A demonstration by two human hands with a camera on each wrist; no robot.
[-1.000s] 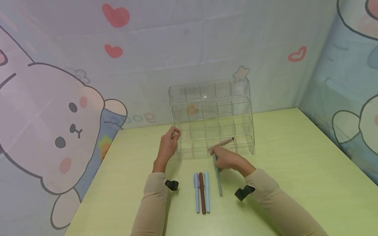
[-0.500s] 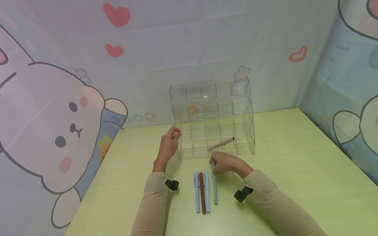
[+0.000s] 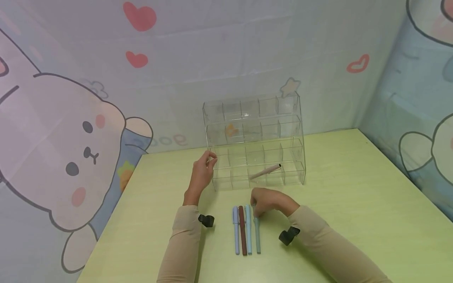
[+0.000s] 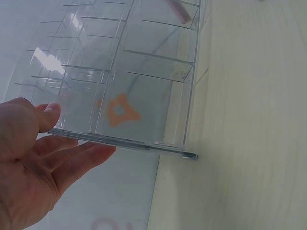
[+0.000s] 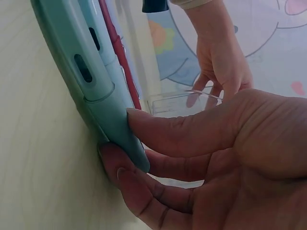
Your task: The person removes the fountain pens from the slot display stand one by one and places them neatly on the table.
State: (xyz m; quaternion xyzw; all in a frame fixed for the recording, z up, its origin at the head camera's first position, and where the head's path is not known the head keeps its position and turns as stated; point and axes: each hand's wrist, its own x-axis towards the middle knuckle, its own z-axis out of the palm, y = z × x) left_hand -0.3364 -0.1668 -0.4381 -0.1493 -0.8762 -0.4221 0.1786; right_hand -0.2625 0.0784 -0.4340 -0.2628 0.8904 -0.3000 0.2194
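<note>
At the left side panel of a clear tiered acrylic pen rack (image 3: 255, 157), my left hand (image 3: 201, 171) pinches the edge; the left wrist view shows thumb inside and fingers outside (image 4: 86, 160). My right hand (image 3: 269, 200) pinches the capped end of a grey-green pen (image 3: 257, 237), thumb on one side and fingertips under it (image 5: 115, 120). This pen lies close alongside a light blue pen (image 3: 248, 232), a dark red pen (image 3: 242, 232) and a lavender pen (image 3: 236, 232). A pale pink pen (image 3: 267, 171) leans in a front-row compartment of the rack.
The rack stands toward the back of a pale yellow-green table (image 3: 354, 204). Behind it hangs a cartoon-printed cloth (image 3: 184, 59), with more cloth on the right side. Both sleeves carry a small black wrist camera (image 3: 206, 221).
My right hand has drawn the grey-green pen toward me and leftward, bringing it from a slant into line beside the other pens. The pink pen and left hand stay put.
</note>
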